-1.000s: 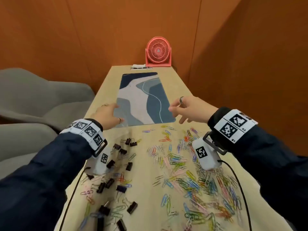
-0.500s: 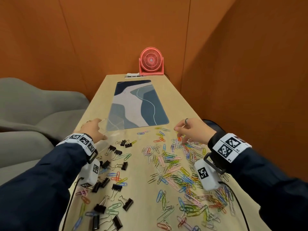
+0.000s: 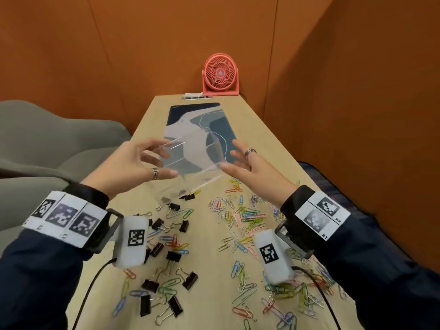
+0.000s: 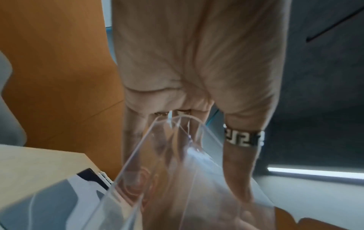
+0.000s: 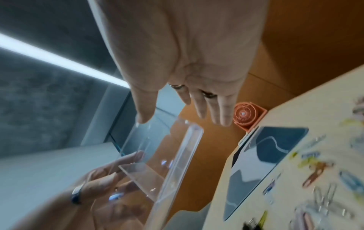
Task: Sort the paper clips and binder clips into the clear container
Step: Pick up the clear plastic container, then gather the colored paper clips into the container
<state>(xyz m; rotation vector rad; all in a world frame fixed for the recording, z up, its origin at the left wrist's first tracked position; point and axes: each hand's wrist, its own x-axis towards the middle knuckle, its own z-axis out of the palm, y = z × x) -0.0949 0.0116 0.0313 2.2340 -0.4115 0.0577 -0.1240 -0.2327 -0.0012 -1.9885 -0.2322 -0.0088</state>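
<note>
Your left hand [image 3: 133, 163] grips one end of the container [image 3: 190, 158], fingers curled around its wall and thumb underneath, holding it tilted in the air above the table [image 3: 204, 258]. Your right hand [image 3: 252, 167] is spread wide with straight fingers at the other end, its thumb tip at the rim; no grip there that I can see. The box looks empty. Probably you're bringing it in to set down. Binder clips [image 3: 176, 256] lie left, paper clips [image 3: 247, 222] right; the mat [image 3: 214, 120] beyond offers flat room, well inside the table edges.
</note>
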